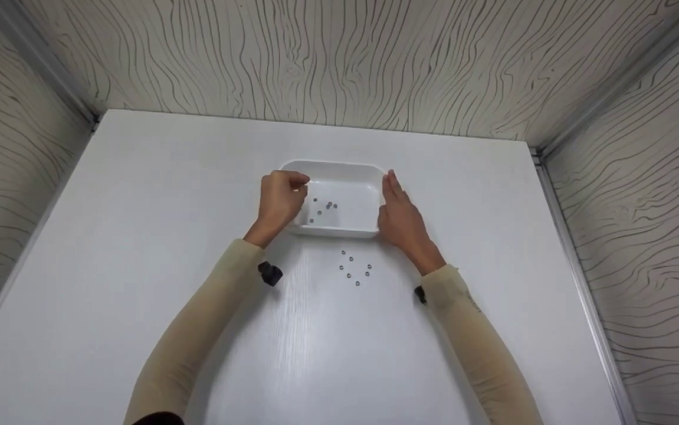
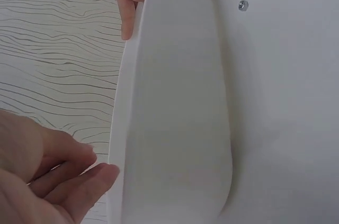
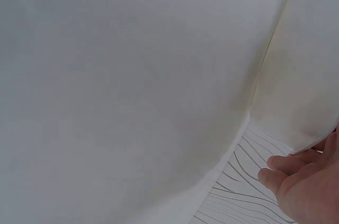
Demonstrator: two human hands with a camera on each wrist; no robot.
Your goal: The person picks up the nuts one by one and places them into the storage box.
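Observation:
A white rectangular tray [image 1: 345,232] stands on the table, with several small metal nuts [image 1: 319,212] inside near its left end. My left hand [image 1: 282,195] is over the tray's left rim, thumb and forefinger tips close together with a small gap. Nothing shows between those fingers [image 2: 87,181] in the left wrist view. At the tray's right end, my right hand [image 1: 401,218] holds the wall, its fingers stretched along the outside and the thumb at the rim. The right wrist view has these fingers [image 3: 280,173] at the tray's edge.
Several more nuts [image 1: 348,275] lie scattered on the white table [image 1: 315,354] just in front of the tray, between the two forearms. Wood-patterned panels [image 1: 315,65] enclose the table at the back and sides. A small black device [image 1: 269,273] sits at my left wrist.

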